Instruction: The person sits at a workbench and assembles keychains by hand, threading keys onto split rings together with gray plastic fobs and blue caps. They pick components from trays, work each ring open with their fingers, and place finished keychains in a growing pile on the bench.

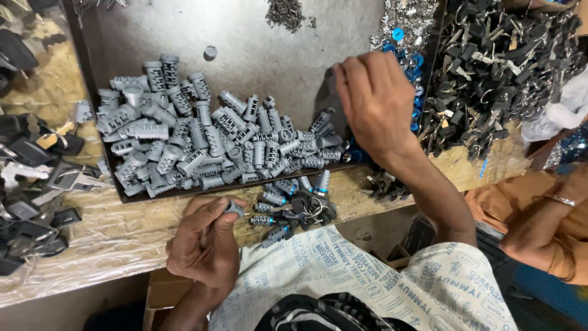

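Observation:
My left hand (205,239) pinches a small grey metal lock cylinder (234,209) between thumb and fingers, just in front of the tray's near edge. My right hand (375,101) reaches palm-down over the tray's right edge, fingers curled by small blue-tipped parts (409,61); whether it holds anything is hidden. A big heap of grey lock cylinders (196,141) fills the dark metal tray (257,43). A few cylinders with blue ends and black keys (294,205) lie on the bench between my hands.
Black-headed keys (502,61) are piled at the right, more keys (30,178) at the left. Small metal pins (285,12) lie at the tray's far end. Another person's arm with a bracelet (560,199) is at the right edge. A printed white sack (367,276) lies on my lap.

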### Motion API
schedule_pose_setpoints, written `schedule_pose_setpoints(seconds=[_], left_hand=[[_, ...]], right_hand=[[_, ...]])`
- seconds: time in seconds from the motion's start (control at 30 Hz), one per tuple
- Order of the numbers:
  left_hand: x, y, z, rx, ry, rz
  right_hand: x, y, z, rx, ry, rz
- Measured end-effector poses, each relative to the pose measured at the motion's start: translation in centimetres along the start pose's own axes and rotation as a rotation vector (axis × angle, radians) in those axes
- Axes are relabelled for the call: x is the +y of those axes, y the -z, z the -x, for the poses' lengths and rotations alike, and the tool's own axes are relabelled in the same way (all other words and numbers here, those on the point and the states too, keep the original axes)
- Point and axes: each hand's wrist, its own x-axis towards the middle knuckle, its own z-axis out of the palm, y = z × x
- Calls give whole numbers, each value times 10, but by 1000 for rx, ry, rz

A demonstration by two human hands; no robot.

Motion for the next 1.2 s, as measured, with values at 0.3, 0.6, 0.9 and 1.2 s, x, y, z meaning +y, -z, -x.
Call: schedule_pose_setpoints(seconds=[0.3, 0.6, 0.9, 1.2], left_hand=[[6, -5, -7, 9, 42, -50], [1, -6, 0, 51, 27, 13], [2, -8, 7, 22, 70, 56], [38, -24, 29, -432, -64, -42]], right_hand=[[3, 8, -2, 59, 327, 115], [2, 13, 12, -58, 246, -209], [-9, 21, 2, -64, 22, -242], [-72, 76, 96, 93, 141, -895]])
